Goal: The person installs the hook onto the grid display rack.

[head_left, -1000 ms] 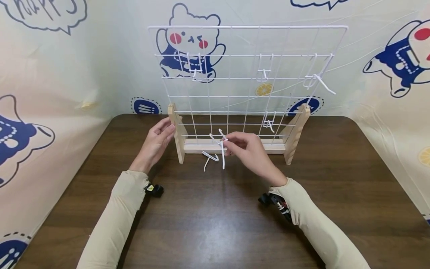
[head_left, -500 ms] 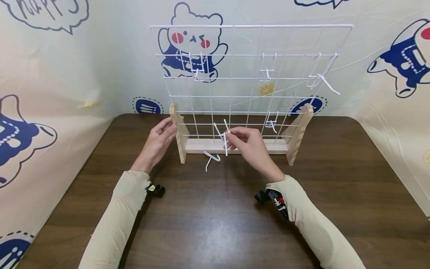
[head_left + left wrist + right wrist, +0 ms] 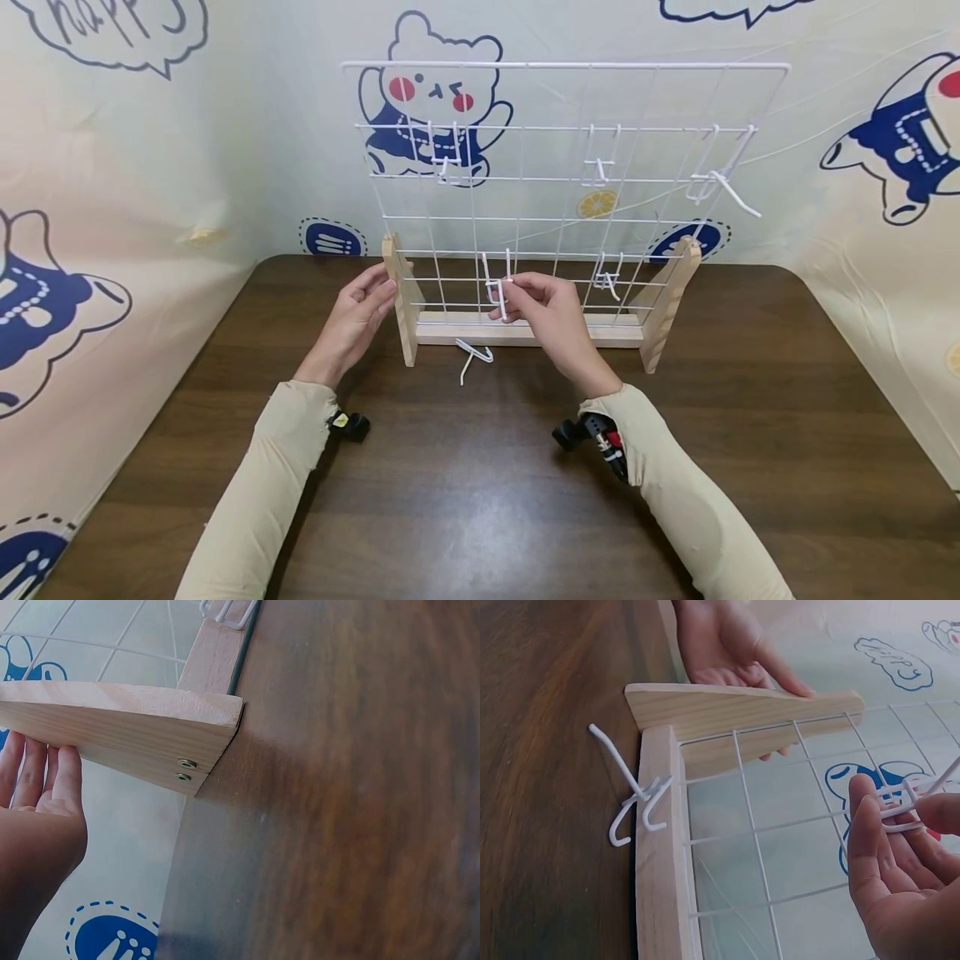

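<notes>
My right hand [image 3: 551, 321] pinches a white wire display hook [image 3: 501, 302] in front of the lower rows of a white wire grid rack [image 3: 517, 218]. The hook's two prongs point upward and its peg hangs down; whether it touches the grid, I cannot tell. At the rack's left end, my left hand [image 3: 348, 321] holds the wooden side support [image 3: 402, 304]. Its thumb lies along one edge [image 3: 802, 691], and fingertips show past the other edge in the right wrist view. Another white hook [image 3: 474, 352] lies in front of the wooden base bar [image 3: 660, 885].
Several hooks hang on the grid: an upper left hook [image 3: 446, 160], an upper middle hook [image 3: 600, 167], an upper right hook [image 3: 723, 185] and a lower right hook [image 3: 609, 277]. The right wooden support [image 3: 670, 304] stands on the brown table [image 3: 465, 500]. A printed backdrop [image 3: 262, 167] is behind.
My right hand has raised the pinched hook from near the base bar to the lower grid rows, turning its prongs more upright. The left hand stays at the side support.
</notes>
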### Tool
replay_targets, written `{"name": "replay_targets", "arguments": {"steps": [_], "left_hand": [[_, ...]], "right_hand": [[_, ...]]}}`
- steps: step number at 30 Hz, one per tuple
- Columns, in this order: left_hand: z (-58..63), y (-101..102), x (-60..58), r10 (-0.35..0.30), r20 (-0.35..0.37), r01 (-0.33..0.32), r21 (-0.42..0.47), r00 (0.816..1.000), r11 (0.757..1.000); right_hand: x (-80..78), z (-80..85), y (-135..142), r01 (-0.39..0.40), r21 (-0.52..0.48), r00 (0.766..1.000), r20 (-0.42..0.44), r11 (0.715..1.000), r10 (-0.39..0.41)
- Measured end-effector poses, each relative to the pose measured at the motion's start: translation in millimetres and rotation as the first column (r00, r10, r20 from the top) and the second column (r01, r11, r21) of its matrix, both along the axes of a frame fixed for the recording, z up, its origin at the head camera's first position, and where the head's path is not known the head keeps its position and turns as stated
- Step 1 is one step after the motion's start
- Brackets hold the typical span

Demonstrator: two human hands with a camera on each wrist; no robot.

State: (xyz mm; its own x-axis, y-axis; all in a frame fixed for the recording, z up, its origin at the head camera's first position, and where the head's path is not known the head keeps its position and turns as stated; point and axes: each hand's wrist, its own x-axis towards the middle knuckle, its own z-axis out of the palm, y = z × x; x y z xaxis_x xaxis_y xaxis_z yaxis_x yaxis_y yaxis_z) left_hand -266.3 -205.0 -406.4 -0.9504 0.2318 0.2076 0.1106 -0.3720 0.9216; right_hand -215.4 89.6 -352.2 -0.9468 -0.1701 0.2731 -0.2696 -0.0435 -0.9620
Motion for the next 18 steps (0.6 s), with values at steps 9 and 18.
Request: {"name": "replay_targets", "arguments": {"steps": [9,18], "left_hand": [[-0.4,0.3,-0.3,0.001,-0.001,-0.001,-0.004,1.0,1.0],[-0.7,1.4,-0.5,0.0,-0.016,0.0,0.013,1.0,1.0]], "right_hand": [[-4.4,2.2,-5.4,-0.019,-0.084,1.0,0.008,0.996,0.019],[-8.4,0.0,-5.2,-0.046,-0.123,0.998,0.036,0.991,0.051]]}}
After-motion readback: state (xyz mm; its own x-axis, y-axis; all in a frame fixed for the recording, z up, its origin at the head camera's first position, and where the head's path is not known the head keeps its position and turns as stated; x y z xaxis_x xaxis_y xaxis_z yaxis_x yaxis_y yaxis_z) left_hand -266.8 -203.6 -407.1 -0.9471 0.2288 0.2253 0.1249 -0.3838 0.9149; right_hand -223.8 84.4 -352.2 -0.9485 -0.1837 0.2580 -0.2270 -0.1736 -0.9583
